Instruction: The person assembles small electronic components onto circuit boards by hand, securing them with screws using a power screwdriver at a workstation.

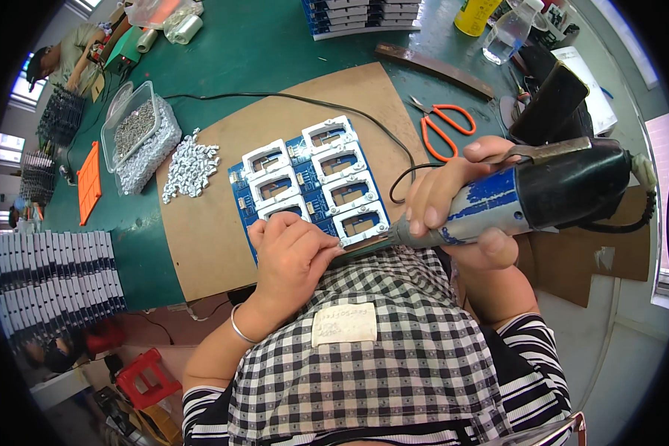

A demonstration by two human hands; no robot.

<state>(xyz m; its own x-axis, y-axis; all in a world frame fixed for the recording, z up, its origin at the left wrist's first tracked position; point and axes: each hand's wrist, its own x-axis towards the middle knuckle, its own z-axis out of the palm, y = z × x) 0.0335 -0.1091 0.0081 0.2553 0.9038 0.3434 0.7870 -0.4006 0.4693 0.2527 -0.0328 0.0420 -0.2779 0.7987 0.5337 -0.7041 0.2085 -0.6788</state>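
Note:
A blue circuit board panel (pixel 302 160) with several white rectangular frames (pixel 332 165) mounted on it lies on a brown board before me. Held across its near right corner is a grey, blue and black electric screwdriver (pixel 490 204), with my right hand (pixel 453 197) wrapped round its front part. The tool's tip points left, at the nearest frame's lower corner. My left hand (pixel 293 249) is closed over the panel's near edge, its fingertips pinched beside that tip. What sits between those fingertips is too small or hidden to make out.
Left of the panel, white plastic pieces (pixel 191 165) lie heaped beside a clear tub (pixel 147 137) of screws and more white pieces. Orange-handled scissors (pixel 442 128) and a metal bar (pixel 435 70) lie to the right. Stacked panels (pixel 59 279) stand at left. A black cable (pixel 312 102) crosses behind the panel.

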